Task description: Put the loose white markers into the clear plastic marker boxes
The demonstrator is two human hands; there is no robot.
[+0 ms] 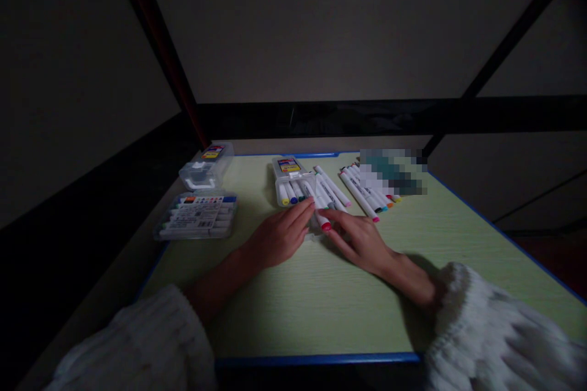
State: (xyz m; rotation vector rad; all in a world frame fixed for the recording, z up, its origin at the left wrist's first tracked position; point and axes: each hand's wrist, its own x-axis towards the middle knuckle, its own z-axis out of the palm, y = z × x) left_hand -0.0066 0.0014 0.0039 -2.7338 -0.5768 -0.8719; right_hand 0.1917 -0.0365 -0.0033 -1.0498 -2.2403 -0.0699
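Between my hands lies a white marker (322,220) with a red end pointing toward me. My right hand (362,238) holds it, with the index finger at its side and the thumb near the red end. My left hand (279,237) reaches in from the other side, fingers pressed together, their tips beside the marker; what they grip is hidden. Just beyond is a clear plastic marker case (290,166) holding several white markers with yellow, blue and dark green ends. Part of the case is covered by my fingers.
Loose white markers (337,189) lie right of the case, with another group (362,195) farther right beside a pixelated patch. At left stand a clear case with a handle (208,168) and a flat case of markers (197,217). The light green table (270,317) has a blue edge.
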